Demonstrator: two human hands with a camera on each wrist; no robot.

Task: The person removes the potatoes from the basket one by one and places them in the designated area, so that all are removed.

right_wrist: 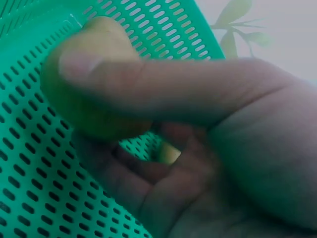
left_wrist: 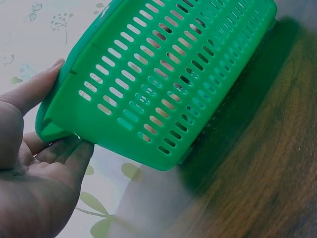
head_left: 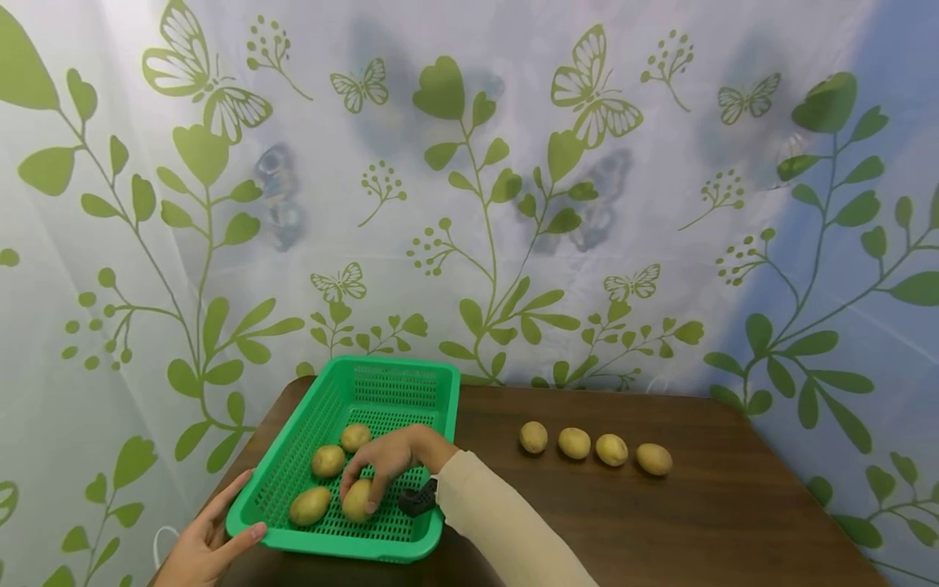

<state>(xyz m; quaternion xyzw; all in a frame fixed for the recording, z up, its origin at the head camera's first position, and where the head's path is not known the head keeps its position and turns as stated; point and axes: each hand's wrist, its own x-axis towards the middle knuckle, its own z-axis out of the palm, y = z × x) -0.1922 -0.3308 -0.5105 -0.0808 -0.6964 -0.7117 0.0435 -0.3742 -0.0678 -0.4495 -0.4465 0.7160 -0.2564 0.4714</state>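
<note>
Across the back hangs a pale sheet (head_left: 308, 175) printed with green leaves and butterflies, turning bluish toward the right, and up against it stands the dark brown wooden table (head_left: 660, 530). The green basket (head_left: 337, 541) takes the table's left side, reaching back to the far edge. And here's the left hand (head_left: 209, 542), gripping the basket's near-left corner, thumb over the rim, fingers curled beneath! Inside, close to the basket's near edge, the right hand (head_left: 392, 456) pinches a potato (head_left: 357, 501) between thumb and fingers, a cream sleeve (head_left: 506, 514) trailing toward the table's near edge. Just beside it, one potato (head_left: 310, 506) lies by the near-left corner; two more, a nearer one (head_left: 328, 461) and a farther one (head_left: 355, 438), sit farther back. Out on the bare wood, a row of four potatoes (head_left: 575, 443) lines up right of the basket, nearer the table's far edge.
</note>
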